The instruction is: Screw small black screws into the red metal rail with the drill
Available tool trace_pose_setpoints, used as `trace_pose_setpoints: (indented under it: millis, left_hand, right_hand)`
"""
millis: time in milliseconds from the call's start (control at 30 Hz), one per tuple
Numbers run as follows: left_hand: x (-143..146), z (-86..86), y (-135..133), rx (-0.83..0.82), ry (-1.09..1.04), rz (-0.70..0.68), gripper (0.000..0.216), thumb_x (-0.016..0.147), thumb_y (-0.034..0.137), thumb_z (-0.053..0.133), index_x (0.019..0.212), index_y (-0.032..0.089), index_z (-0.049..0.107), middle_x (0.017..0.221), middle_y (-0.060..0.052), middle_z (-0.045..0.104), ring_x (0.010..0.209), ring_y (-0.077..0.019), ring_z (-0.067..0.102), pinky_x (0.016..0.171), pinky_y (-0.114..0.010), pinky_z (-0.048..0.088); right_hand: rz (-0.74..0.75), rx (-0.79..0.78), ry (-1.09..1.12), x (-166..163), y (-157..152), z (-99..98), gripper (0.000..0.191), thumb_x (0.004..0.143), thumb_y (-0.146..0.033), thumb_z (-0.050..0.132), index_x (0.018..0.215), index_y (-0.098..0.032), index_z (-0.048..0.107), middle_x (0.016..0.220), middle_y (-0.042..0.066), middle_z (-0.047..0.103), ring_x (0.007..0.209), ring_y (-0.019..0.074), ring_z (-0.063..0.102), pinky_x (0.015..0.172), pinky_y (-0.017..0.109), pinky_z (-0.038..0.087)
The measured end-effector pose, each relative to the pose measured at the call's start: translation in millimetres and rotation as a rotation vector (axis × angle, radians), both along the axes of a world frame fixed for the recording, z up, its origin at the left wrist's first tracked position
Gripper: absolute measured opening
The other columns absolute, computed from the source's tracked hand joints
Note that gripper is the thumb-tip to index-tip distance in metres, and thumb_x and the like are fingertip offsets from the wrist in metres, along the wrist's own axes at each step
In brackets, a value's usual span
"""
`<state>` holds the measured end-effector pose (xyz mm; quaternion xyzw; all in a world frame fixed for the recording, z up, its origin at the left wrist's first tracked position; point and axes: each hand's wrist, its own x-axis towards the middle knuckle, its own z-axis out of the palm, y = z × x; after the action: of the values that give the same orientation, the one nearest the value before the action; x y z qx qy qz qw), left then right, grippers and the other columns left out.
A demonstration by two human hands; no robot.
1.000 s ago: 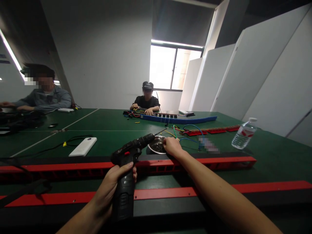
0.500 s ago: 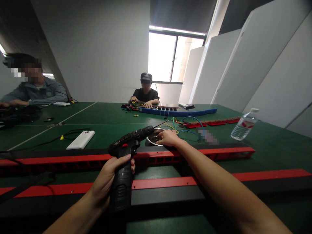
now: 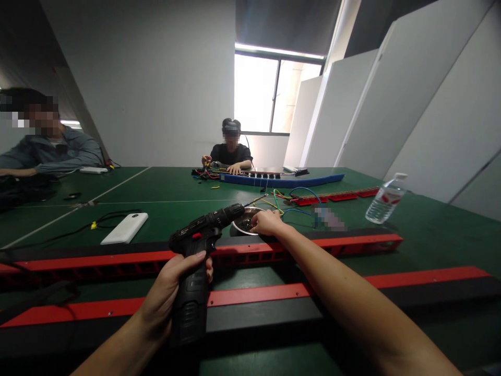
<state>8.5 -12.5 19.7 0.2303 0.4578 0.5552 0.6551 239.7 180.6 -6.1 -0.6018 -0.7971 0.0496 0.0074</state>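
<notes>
My left hand [image 3: 172, 290] is wrapped round the grip of a black cordless drill [image 3: 198, 261], whose bit points up and away toward a small metal bowl [image 3: 243, 224]. My right hand [image 3: 266, 222] reaches into that bowl of small dark parts, fingers curled in a pinch; what they hold is too small to see. Two long red and black rails [image 3: 352, 243] lie across the green table [image 3: 176, 190] between me and the bowl.
A white power bank [image 3: 124, 228] with a black cable lies at left. A plastic water bottle [image 3: 382, 201] stands at right. Coloured wires [image 3: 289, 203], red strips and a blue strip [image 3: 282, 180] lie beyond. A person sits at the far end, another at far left.
My right hand has moved a little left, deeper over the bowl. The view has shifted slightly; the drill stays in my left hand.
</notes>
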Motion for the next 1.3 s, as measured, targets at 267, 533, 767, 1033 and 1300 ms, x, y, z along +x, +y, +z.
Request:
trace_pose_setpoints:
  millis: [267,533,767,1033,1300]
  left_hand:
    - [1.1,3.4,0.8,-0.008,0.033,-0.021,0.014,0.088,0.008,0.063,0.079,0.006,0.072,0.076,-0.01,0.068,0.062,-0.0143,0.067,0.06,-0.022,0.06]
    - [-2.3,0.3,1.2,0.013,0.023,-0.055,0.015,0.09,0.01,0.062,0.081,0.005,0.073,0.076,-0.009,0.068,0.063,-0.0137,0.067,0.061,-0.021,0.06]
    - [-0.5,4.0,-0.3,-0.01,0.023,-0.04,0.012,0.089,0.009,0.063,0.081,0.006,0.072,0.076,-0.008,0.068,0.064,-0.0135,0.067,0.063,-0.022,0.06]
    - [-1.8,3.8,-0.2,-0.013,0.017,-0.048,0.013,0.088,0.01,0.063,0.08,0.006,0.072,0.076,-0.008,0.068,0.063,-0.0136,0.068,0.063,-0.022,0.061]
    - [-1.6,5.9,-2.1,-0.021,0.066,-0.053,0.012,0.087,0.012,0.063,0.082,0.006,0.072,0.078,-0.008,0.068,0.063,-0.0144,0.068,0.059,-0.022,0.06]
  right_hand:
    - [-0.035,0.024,0.001,-0.4,1.1,-2.8,0.02,0.081,-0.037,0.067,0.087,-0.025,0.082,0.101,0.011,0.077,0.102,0.0326,0.065,0.1,0.051,0.034]
    - [-0.017,0.074,0.083,2.5,-4.7,-4.8,0.02,0.088,-0.036,0.063,0.094,-0.027,0.08,0.101,0.009,0.077,0.102,0.03,0.066,0.099,0.048,0.036]
    - [-0.027,0.137,0.218,7.2,-15.2,-1.8,0.017,0.089,-0.032,0.064,0.095,-0.025,0.079,0.102,0.008,0.078,0.098,0.0274,0.068,0.089,0.039,0.043]
    - [-0.033,0.313,0.543,28.2,-11.3,20.3,0.013,0.089,-0.026,0.064,0.091,-0.018,0.074,0.094,0.01,0.076,0.082,0.0215,0.067,0.073,0.034,0.047]
    - [-0.019,0.097,1.095,41.7,-29.7,38.4,0.009,0.085,-0.025,0.07,0.081,-0.017,0.07,0.084,0.01,0.075,0.072,0.0183,0.065,0.072,0.034,0.052]
